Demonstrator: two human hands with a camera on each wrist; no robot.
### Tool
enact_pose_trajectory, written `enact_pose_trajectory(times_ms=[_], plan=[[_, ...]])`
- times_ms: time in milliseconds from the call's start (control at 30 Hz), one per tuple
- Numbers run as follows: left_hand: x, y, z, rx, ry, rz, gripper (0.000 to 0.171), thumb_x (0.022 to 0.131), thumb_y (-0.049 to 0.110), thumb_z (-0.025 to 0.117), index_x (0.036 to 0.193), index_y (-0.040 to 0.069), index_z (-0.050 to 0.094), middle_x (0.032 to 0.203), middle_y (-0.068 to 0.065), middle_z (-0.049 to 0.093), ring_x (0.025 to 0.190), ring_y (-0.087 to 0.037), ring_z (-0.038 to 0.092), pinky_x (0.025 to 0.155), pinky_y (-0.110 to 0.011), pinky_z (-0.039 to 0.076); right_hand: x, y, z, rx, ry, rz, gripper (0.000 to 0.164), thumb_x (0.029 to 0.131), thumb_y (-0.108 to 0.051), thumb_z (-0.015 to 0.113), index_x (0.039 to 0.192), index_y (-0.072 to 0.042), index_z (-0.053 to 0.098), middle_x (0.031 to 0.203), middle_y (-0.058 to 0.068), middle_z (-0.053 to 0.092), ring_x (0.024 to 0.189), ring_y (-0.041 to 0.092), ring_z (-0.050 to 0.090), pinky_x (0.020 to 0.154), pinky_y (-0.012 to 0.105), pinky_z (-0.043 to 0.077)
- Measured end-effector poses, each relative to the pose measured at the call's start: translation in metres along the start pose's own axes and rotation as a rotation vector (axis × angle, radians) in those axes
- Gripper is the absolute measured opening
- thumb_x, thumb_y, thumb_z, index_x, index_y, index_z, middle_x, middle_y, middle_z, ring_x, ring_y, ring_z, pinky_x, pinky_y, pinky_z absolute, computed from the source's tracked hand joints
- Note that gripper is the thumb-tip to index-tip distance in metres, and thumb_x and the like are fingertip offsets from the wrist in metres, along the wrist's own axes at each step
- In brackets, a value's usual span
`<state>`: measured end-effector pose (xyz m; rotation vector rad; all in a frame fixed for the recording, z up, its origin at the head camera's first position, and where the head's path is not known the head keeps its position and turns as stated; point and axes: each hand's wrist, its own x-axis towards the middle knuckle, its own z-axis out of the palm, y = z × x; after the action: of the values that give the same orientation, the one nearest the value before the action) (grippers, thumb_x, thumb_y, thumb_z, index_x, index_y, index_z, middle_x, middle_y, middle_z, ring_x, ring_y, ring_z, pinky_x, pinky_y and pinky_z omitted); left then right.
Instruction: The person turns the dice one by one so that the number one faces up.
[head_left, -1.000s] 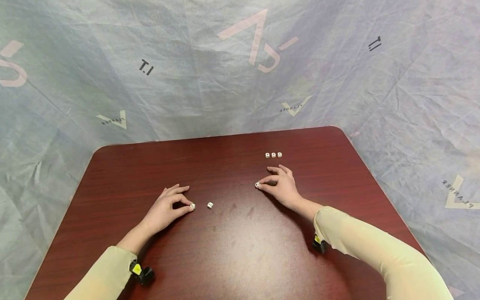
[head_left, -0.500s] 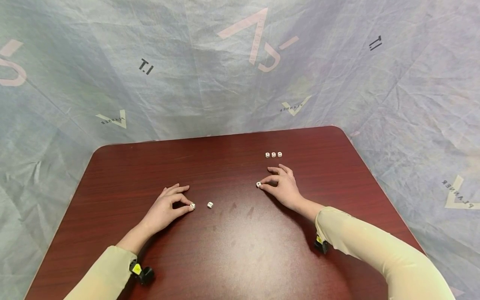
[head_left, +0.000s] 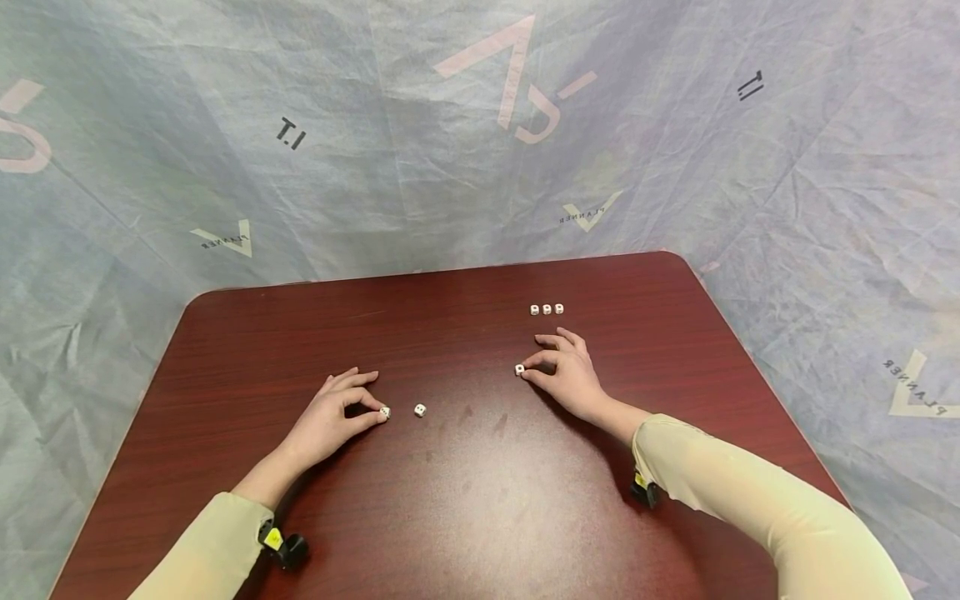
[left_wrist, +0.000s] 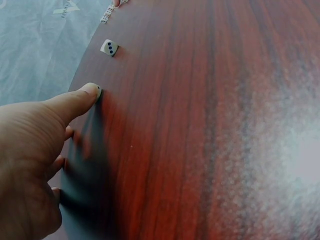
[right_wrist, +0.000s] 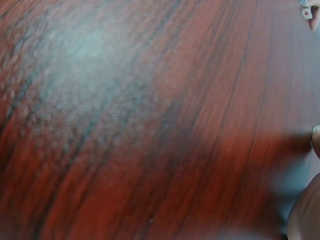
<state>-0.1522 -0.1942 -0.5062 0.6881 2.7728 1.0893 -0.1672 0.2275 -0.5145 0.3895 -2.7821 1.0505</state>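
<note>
On the left of the table my left hand [head_left: 337, 417] pinches a white die [head_left: 385, 412] between thumb and index finger, its other fingers spread. The left wrist view shows the thumb against that die [left_wrist: 99, 93], which is mostly covered. A second white die [head_left: 420, 411] lies just to its right, untouched, with a three-spot face towards the left wrist camera. Farther right, my right hand [head_left: 564, 372] holds another die [head_left: 519, 370] by its right side, with thumb and index finger. One spot shows on its top. In the right wrist view only the edge of this hand [right_wrist: 306, 215] appears.
Three white dice [head_left: 547, 309] stand in a row beyond my right hand, near the table's far edge. The dark red wooden table [head_left: 480, 500] has rounded far corners. A grey printed cloth [head_left: 405, 167] hangs behind it and along both sides.
My right hand has shifted slightly to the right with its die, which has turned so a single spot now faces up. My left hand and the other dice stay put.
</note>
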Motion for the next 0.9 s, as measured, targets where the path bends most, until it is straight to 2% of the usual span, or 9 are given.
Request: enact_pose_trajectory(times_ms=[467, 900], plan=[[-0.0001, 0.0006, 0.0001, -0.001, -0.005, -0.007, 0.006, 0.090, 0.027, 0.082, 0.094, 0.031, 0.078, 0.149, -0.011, 0.053, 0.150, -0.041, 0.028, 0.123, -0.063, 0.009, 0.0014, -0.0011, -0.0021, -0.023, -0.011, -0.020, 0.015, 0.086, -0.030, 0.086, 0.100, -0.025, 0.082, 0.144, 0.011, 0.058, 0.148, 0.041, 0.025, 0.119, 0.060, 0.020], [0.0001, -0.0001, 0.0005, 0.008, 0.002, 0.004, 0.007, 0.089, 0.028, 0.083, 0.094, 0.032, 0.079, 0.149, -0.011, 0.054, 0.149, -0.041, 0.029, 0.122, -0.064, 0.009, 0.0025, -0.0064, -0.0052, -0.019, -0.020, -0.014, 0.014, 0.086, -0.027, 0.085, 0.099, -0.022, 0.082, 0.143, 0.012, 0.059, 0.148, 0.042, 0.025, 0.119, 0.062, 0.019]])
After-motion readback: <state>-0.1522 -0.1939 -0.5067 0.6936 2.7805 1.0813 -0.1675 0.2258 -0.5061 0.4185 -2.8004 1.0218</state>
